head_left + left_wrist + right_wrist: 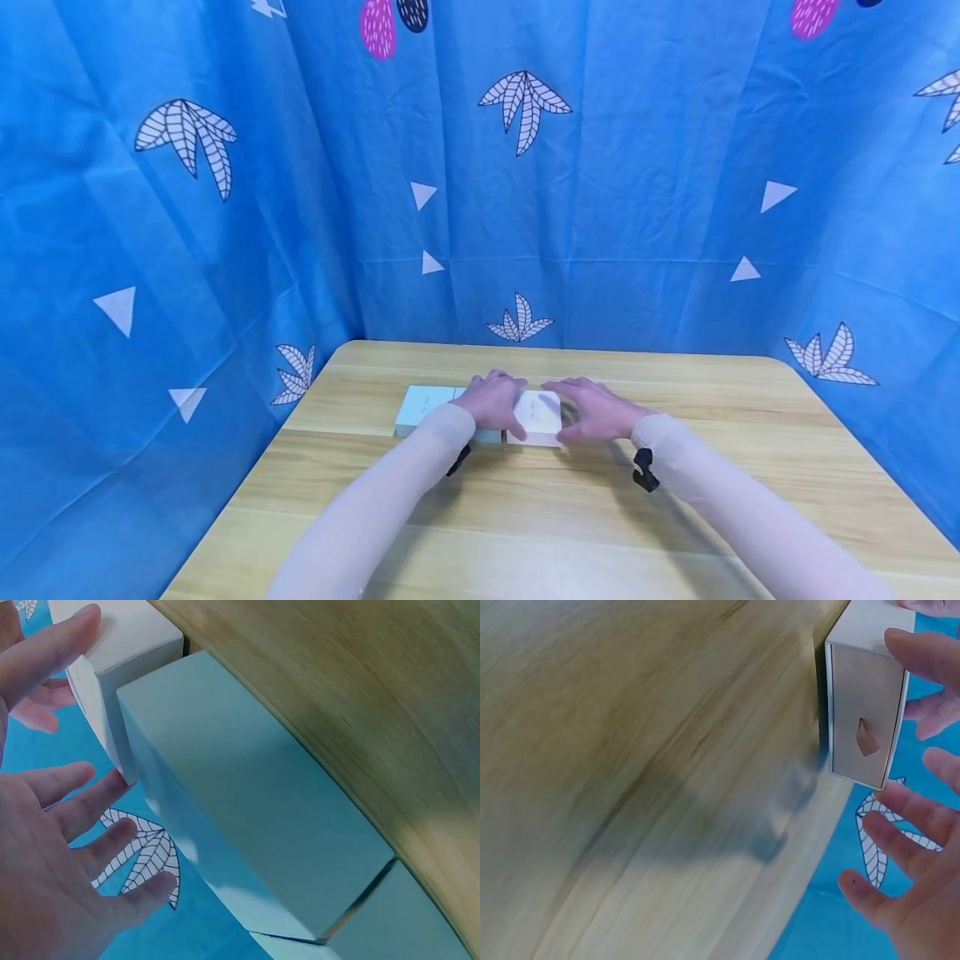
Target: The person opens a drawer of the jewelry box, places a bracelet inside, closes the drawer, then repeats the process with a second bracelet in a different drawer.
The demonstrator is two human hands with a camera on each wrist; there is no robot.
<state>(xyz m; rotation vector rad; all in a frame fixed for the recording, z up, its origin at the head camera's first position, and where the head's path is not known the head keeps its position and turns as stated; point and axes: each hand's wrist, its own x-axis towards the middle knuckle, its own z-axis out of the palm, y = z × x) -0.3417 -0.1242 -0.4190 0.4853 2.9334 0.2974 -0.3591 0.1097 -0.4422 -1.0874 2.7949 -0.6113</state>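
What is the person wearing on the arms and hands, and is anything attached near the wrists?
Both arms wear thin, close-fitting pale cream sleeves that end at the wrists. The left hand and right hand are bare, with no gloves or rings visible. A small black mount hangs under each wrist.

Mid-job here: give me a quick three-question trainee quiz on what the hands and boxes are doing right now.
1. True or false: the white box and the pale blue box sit side by side on the wooden table.
2. Which box lies between the left hand and right hand? A white, B pale blue.
3. Fill in: the backdrop is ___ patterned cloth.

Key: 1 true; 2 A; 3 blue.
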